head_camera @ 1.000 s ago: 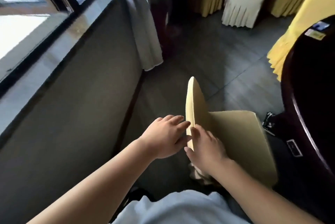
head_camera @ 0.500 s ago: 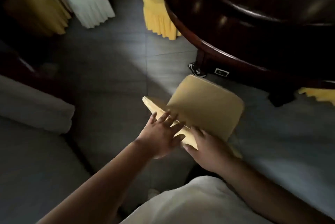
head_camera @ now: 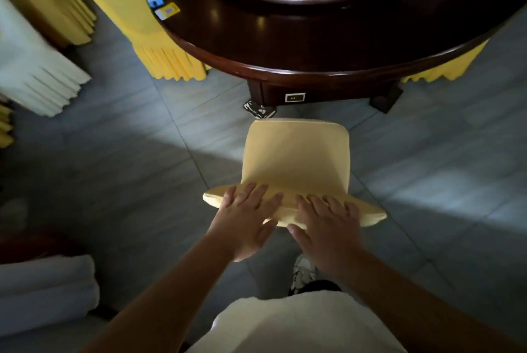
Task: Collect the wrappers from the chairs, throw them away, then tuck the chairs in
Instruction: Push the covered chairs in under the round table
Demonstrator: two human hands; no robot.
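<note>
A chair in a pale yellow cover (head_camera: 296, 158) stands right in front of me, its seat facing the dark round wooden table (head_camera: 313, 47). A strip of floor separates the seat's front edge from the table's rim. My left hand (head_camera: 245, 218) and my right hand (head_camera: 325, 221) both grip the top of the chair's backrest, fingers over the front, thumbs behind. No wrapper shows on the seat. Two small cards, blue (head_camera: 154, 0) and yellow (head_camera: 167, 11), lie near the table's left edge.
Yellow-covered chairs (head_camera: 137, 24) are tucked at the table's left and right (head_camera: 445, 70). More yellow and white (head_camera: 34, 78) covered chairs stand at far left. A white padded bench or roll (head_camera: 45, 295) lies at lower left. Grey tile floor (head_camera: 114, 170) surrounds the chair.
The chair has been swung from facing right to facing the table squarely. Both hands stayed on the backrest top. My view turned from the window wall toward the table.
</note>
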